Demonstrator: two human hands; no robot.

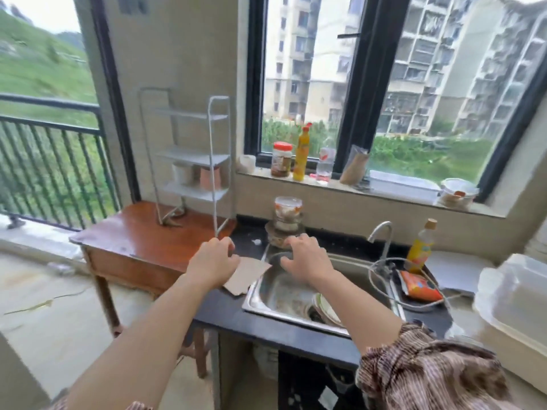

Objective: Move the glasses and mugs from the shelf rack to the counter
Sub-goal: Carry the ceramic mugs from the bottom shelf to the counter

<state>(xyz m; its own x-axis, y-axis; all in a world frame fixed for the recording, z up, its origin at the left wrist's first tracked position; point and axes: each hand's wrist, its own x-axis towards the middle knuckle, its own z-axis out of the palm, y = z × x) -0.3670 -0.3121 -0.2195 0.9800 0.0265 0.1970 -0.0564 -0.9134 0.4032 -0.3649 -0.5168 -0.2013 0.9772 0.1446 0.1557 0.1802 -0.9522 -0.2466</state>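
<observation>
Both arms stretched forward over counter (225, 309). My left hand (213, 261) empty, fingers loosely curled, hovering above cardboard scrap (245, 276). My right hand (306, 258) empty, fingers spread, over sink (266, 303) rim, near stacked glass jars (287, 220). Shelf rack (192, 155) stands on wooden table (133, 235), beyond reach of either hand. Lowest tier holds white mug (181, 174) and pinkish cup (210, 177), side by side; blur hides whether handles face me. Upper tiers look bare. Open hands suit two-cup pickup, I judge.
</observation>
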